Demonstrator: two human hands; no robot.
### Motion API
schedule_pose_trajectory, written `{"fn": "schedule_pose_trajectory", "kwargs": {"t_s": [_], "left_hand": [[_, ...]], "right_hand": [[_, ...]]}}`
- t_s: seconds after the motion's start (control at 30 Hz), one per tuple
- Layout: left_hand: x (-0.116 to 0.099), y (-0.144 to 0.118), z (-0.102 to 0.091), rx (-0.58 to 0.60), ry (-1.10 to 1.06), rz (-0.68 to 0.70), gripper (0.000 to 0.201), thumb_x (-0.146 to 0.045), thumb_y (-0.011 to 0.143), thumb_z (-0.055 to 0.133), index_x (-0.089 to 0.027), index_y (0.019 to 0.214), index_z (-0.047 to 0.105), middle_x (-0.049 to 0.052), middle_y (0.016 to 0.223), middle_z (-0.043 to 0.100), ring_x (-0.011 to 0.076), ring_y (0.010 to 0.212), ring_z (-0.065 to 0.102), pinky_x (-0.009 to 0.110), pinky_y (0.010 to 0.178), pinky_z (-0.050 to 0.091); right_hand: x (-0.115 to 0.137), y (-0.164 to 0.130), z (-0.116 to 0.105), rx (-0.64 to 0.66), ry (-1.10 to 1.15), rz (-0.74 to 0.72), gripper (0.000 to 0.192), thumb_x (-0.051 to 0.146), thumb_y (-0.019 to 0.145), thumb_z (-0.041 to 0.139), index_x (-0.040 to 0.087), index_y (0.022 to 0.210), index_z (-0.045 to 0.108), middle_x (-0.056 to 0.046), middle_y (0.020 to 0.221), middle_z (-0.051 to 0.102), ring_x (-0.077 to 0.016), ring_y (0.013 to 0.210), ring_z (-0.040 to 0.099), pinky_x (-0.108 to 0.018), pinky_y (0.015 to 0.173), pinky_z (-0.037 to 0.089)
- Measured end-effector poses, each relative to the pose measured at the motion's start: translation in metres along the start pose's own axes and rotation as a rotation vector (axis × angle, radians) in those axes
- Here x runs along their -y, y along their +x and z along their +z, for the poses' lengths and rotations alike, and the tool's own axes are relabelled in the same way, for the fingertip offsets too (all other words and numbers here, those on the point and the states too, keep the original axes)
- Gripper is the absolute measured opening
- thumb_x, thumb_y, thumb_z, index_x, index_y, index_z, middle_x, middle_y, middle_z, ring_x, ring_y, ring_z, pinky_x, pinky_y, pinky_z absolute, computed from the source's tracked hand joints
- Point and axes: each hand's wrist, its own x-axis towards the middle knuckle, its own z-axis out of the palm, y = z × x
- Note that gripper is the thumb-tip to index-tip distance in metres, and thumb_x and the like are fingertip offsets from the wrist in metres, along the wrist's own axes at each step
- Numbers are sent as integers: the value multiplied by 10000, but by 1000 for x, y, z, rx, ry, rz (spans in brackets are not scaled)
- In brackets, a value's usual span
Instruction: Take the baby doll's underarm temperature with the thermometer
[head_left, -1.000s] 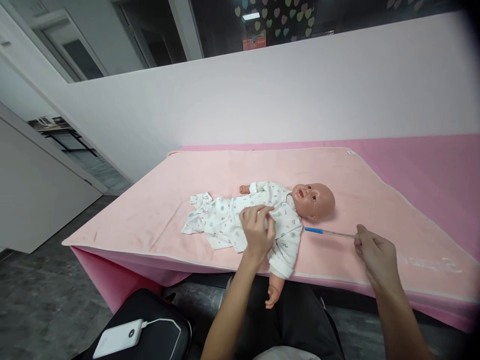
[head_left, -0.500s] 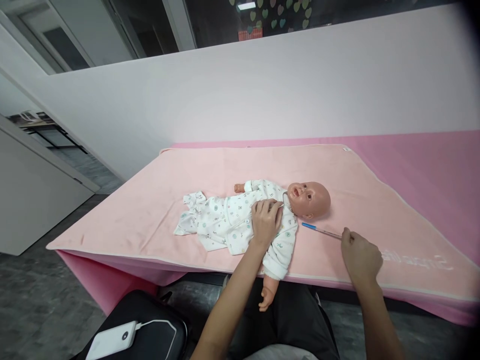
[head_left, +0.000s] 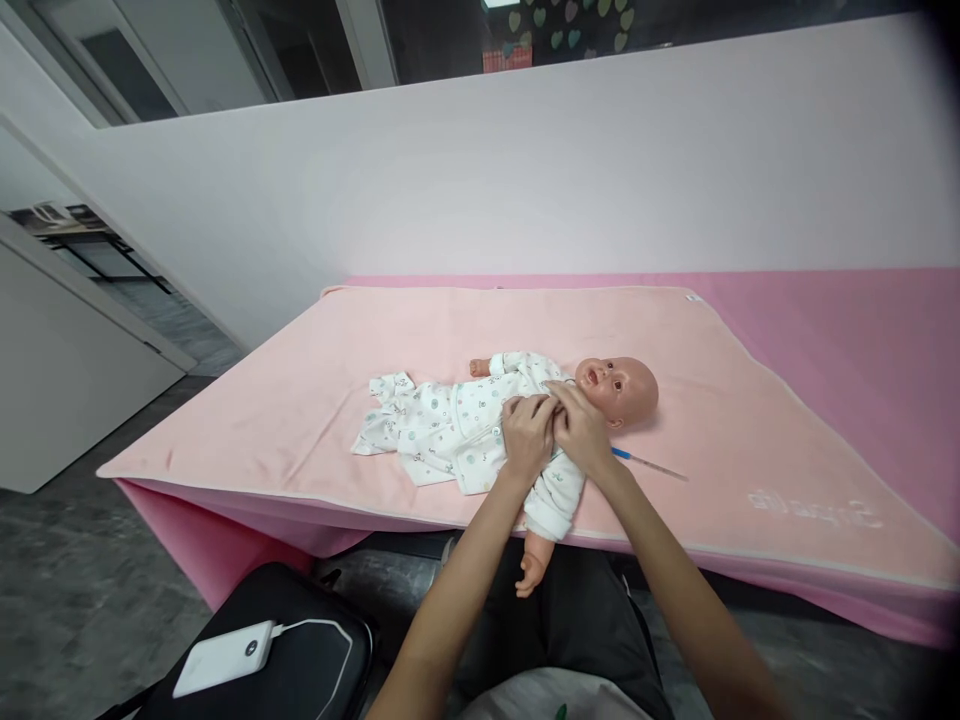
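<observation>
Head view: doll (head_left: 525, 420) lies on its back mid-towel on the pink towel (head_left: 315, 400), head to the right, near arm hanging off the table edge; both forearms reach up from below and meet at its chest just under the chin. Left hand (head_left: 527, 437) is palm down, fingers curled and pinching the white printed garment (head_left: 442, 425); right hand (head_left: 581, 428) sits touching it, fingers bent onto the collar area, actual grip hidden. Thin blue-tipped stick (head_left: 646, 462) lies loose on the towel just right of the right wrist, untouched; white power bank (head_left: 223, 658) on a black bag (head_left: 315, 660) lower left.
</observation>
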Motion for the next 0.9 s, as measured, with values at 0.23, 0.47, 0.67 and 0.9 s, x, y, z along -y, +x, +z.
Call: {"fn": "schedule_pose_trajectory", "kwargs": {"t_s": [0.23,0.47,0.67,0.9], "left_hand": [[-2,3,0,-68,-111,-173,156,-211,898,491,-201,938,641,8,842,699,134,771,624,341,865,358],[-3,3,2,-106,-89,-171,146,-214,890,504,-198,924,645,16,861,705,145,783,630,347,866,361],[-4,3,0,-118,-67,-160,138,-222,883,514,-198,914,646,19,838,699,150,762,618,352,848,363],[-11,9,-7,-195,-167,-129,123,-196,863,517,-195,854,640,22,829,688,162,817,604,360,837,379]], "right_hand": [[-21,-11,31,-164,168,99,340,202,896,385,179,1186,561,-77,1061,671,-179,925,644,-310,817,521],[-20,-13,37,-308,217,140,250,293,904,459,176,1022,646,-66,924,709,-156,748,665,-274,709,535],[-17,-11,38,-339,277,200,216,340,888,494,173,929,624,-45,800,698,-145,681,655,-244,624,516],[-18,-11,42,-351,228,176,159,277,902,444,175,924,565,-50,789,671,-140,667,628,-240,615,483]]}}
